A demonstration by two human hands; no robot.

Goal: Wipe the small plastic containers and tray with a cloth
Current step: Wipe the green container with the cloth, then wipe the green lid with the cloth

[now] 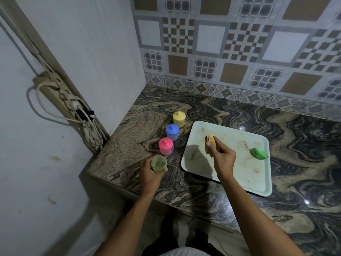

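3 lidded containers [172, 132] flank the tray's [258, 189] left edge; our left fingers [145, 165] clamp the green cup [159, 164] near the desk [129, 126] corner, right fingers [220, 148] clamp the cloth [210, 139].

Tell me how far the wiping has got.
Probably done: the yellow container, blue container and pink container stand lidded beside the tray. In hand: the left hand holds the open green container; the right hand grips the cloth. Left: that container, its green lid lying on the tray, and the tray's brown stains.
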